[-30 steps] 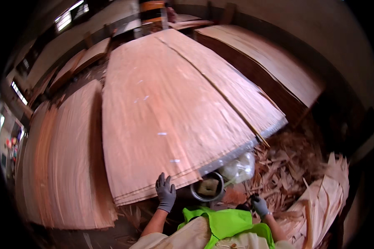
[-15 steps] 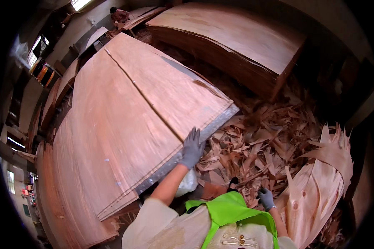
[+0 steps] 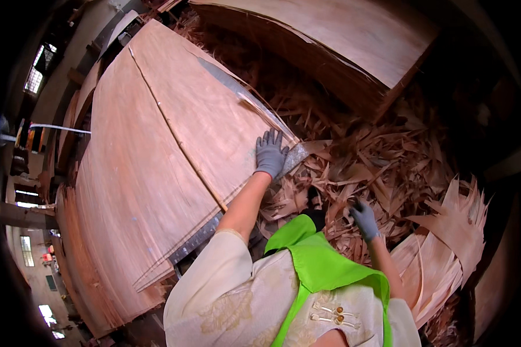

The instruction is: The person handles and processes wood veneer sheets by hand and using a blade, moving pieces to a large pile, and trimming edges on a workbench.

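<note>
My left hand (image 3: 271, 155), in a grey glove, lies flat with fingers spread on a wide, thin wood veneer sheet (image 3: 214, 121), close to its right-hand corner. A long dark gap (image 3: 173, 133) runs lengthwise between veneer pieces, left of that hand. Beneath the sheets, a grey metal-like table edge (image 3: 200, 236) shows along the near side. Away from the table, my right hand (image 3: 364, 221), also gloved, hangs over the veneer scraps with its fingers curled. Whatever it may hold is too dark and small to make out.
Torn veneer scraps (image 3: 382, 168) cover the floor to the right of the table. A tall veneer stack (image 3: 330, 34) stands at the far right. Large curled veneer pieces (image 3: 440, 254) rise beside my right arm. More layered veneer (image 3: 92, 272) lies at the left.
My left hand has slid along the veneer away from me, past the gap toward the corner. My right hand has moved forward and up over the scraps. The view has shifted.
</note>
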